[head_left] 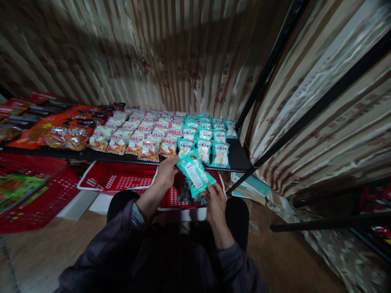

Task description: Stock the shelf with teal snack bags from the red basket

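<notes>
Between my two hands is a teal snack bag (195,173), its printed back label facing up, held above a red basket (221,179). My left hand (165,174) pinches the bag's upper left corner. At its lower right corner, the fingers of my right hand (216,201) are closed on it. Just beyond, teal and white snack bags (204,150) stand in rows on the right part of a black shelf (236,156). Left of them are rows of white and orange snack bags (149,147). Some dark packs lie in the basket, partly hidden by the held bag.
Large orange bags (69,132) lie farther left on the shelf. Below are a second red basket (122,175) and, at left, a red basket (55,195) with green packs. Black metal bars (308,122) slant across the right. A striped curtain (171,53) hangs behind.
</notes>
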A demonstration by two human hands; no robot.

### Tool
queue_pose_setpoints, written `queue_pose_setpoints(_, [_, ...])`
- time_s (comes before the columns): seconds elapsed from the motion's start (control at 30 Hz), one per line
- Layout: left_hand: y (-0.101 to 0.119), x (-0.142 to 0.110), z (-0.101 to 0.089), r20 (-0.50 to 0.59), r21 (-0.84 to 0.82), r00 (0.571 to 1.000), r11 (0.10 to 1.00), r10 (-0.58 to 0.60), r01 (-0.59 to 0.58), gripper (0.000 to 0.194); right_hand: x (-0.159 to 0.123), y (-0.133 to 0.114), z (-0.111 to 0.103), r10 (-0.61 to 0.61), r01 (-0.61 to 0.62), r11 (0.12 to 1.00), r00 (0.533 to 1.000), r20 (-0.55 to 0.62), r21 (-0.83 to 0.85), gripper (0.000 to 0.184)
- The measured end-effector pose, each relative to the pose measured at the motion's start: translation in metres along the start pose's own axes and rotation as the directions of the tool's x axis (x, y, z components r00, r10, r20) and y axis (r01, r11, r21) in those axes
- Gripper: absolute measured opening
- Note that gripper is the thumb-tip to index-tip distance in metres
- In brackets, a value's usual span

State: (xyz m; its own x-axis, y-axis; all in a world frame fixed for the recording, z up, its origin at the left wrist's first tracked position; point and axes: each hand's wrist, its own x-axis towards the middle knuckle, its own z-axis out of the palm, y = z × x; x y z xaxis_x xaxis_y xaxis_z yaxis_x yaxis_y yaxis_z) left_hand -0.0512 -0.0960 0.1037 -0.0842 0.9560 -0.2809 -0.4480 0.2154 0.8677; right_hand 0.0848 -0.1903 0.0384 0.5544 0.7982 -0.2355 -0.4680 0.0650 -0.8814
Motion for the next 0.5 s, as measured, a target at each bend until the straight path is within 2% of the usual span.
queue_pose_setpoints(0.27, [-0.005, 0.003, -0.004, 0.002, 0.025, 1.000, 1.000, -0.010, 0.009, 0.010, 0.005, 0.004, -0.006, -0.058, 0.059, 0.996, 0.998, 0.017, -0.065, 0.043])
queue_pose_setpoints(0.43, [0.005, 0.007, -0.010, 0.102, 0.180, 0.995, 0.984, -0.013, -0.005, 0.017, 0.002, 0.004, -0.009, -0.098, 0.102, 0.987, 0.995, 0.034, -0.123, 0.042])
queue_pose_setpoints(0.5, [0.012, 0.010, -0.010, 0.163, 0.274, 0.987, 0.961, 0.002, -0.047, 0.023, 0.000, 0.003, -0.009, -0.107, 0.112, 0.985, 0.993, 0.045, -0.128, 0.042])
